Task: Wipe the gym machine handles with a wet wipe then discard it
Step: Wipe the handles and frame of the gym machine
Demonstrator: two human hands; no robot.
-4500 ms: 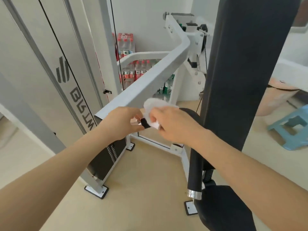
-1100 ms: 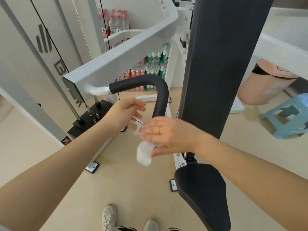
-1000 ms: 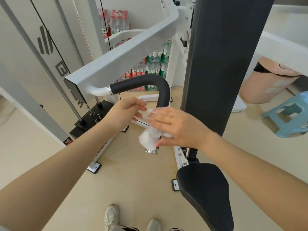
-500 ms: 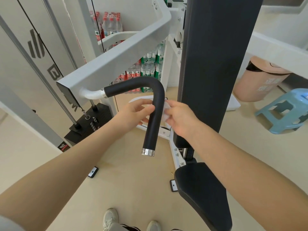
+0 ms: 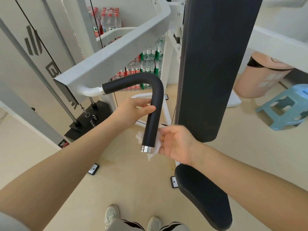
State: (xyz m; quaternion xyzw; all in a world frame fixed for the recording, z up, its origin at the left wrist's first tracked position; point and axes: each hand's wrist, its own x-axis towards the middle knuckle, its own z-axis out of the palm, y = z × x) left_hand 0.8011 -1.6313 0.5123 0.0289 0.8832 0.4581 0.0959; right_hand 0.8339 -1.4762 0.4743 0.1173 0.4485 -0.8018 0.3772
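Note:
A black padded machine handle [image 5: 152, 114] bends down from a white arm [image 5: 116, 52] and ends in a silver cap [image 5: 146, 149]. My right hand [image 5: 176, 142] presses a white wet wipe [image 5: 155, 147] against the handle's lower end from the right; part of the wipe shows on the handle's left side too. My left hand [image 5: 135, 110] is higher up, its fingers and thumb against the vertical part of the handle, gripping it loosely.
A tall black back pad [image 5: 211, 64] stands right of the handle, with the black seat [image 5: 203, 194] below. A pink bin [image 5: 260, 75] and a blue stool [image 5: 286, 107] are on the floor at right. Bottled water packs [image 5: 145, 67] sit behind. My shoes [image 5: 111, 215] show below.
My right hand slid the wipe from the upper vertical part of the handle down to its lower end. My left hand stays beside the handle, now gripping it.

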